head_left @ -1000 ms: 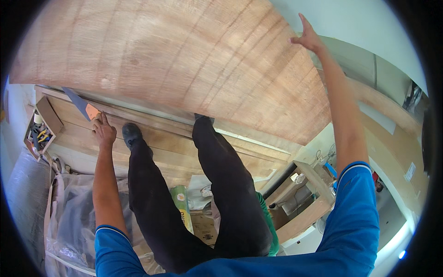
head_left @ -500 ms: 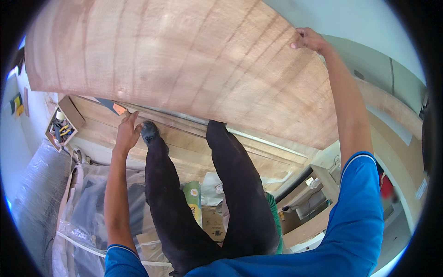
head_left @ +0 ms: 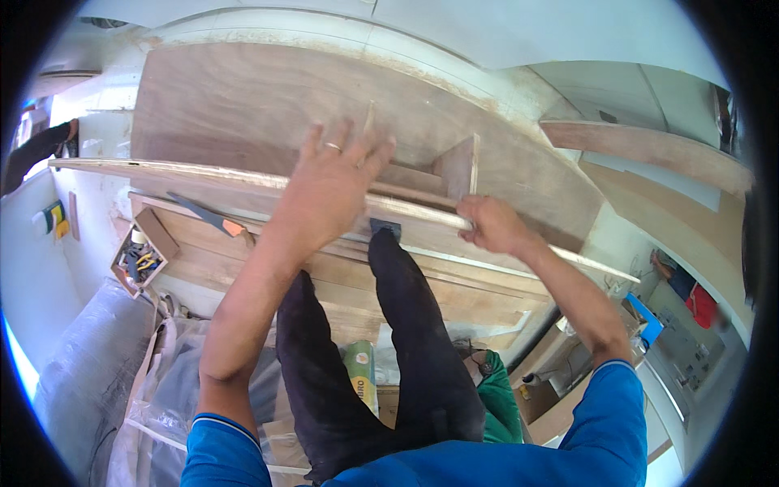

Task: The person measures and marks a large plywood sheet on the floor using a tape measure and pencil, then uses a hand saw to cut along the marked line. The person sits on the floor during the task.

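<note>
My right hand (head_left: 487, 223) grips the long pale edge of a plywood panel (head_left: 568, 258), now seen nearly edge-on across my view. My left hand (head_left: 333, 183), blurred by motion, has its fingers spread open above that edge. Behind it lies a broad plywood sheet (head_left: 219, 105), with small upright wooden pieces (head_left: 462, 162) attached or resting on it. Left of my legs, a saw with an orange handle (head_left: 233, 228) lies on long boards (head_left: 195, 260), beside a wooden box of tools (head_left: 142, 257). My dark shoe (head_left: 385, 229) shows just below the panel.
Another person's leg (head_left: 36, 154) is at the far left, and a person in red (head_left: 699, 304) is at the right. Plastic-wrapped bundles (head_left: 89, 365) lie lower left. A wooden frame (head_left: 556, 365) is lower right; a curved board (head_left: 641, 142) lies upper right.
The panel has swung from showing its broad face to nearly edge-on, uncovering the sheet behind. My left hand has moved up and right over it; my right hand has come down and inward.
</note>
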`<state>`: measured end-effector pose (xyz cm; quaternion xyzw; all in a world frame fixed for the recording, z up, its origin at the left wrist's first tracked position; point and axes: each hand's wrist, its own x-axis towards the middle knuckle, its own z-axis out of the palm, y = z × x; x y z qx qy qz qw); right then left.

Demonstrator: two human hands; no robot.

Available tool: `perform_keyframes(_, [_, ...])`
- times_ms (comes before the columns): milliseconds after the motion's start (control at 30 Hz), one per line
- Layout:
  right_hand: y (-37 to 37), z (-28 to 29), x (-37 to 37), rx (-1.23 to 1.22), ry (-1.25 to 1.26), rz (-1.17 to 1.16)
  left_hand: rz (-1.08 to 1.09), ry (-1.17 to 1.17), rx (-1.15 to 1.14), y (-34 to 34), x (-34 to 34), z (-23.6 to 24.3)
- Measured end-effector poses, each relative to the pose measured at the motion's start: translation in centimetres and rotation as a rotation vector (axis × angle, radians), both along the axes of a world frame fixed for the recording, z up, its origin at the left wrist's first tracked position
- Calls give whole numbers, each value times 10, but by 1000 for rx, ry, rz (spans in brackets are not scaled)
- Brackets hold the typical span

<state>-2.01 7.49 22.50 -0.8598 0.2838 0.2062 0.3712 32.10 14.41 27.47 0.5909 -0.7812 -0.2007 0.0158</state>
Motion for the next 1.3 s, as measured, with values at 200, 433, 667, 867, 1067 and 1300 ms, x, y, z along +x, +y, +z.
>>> perform_keyframes(200, [72, 28, -4, -41, -7, -96, -206, 42, 457, 41, -15, -15])
perform_keyframes(433, [56, 32, -6, 512, 178, -35, -324, 56, 324, 91, -16, -20])
perform_keyframes(667, [111, -159, 17, -122, -18, -49, -311, 20, 295, 132, -19, -9])
perform_keyframes(867, [88, -218, 26, 148, 192, -142, -251, 62, 221, 131, -17, -15])
perform_keyframes(1067, [-83, -189, 137, 475, 173, -244, -283, 31, 168, 150, -13, -20])
perform_keyframes(1300, [-191, -198, 240, 362, 287, -231, -281, 7, 175, 167, -10, -17])
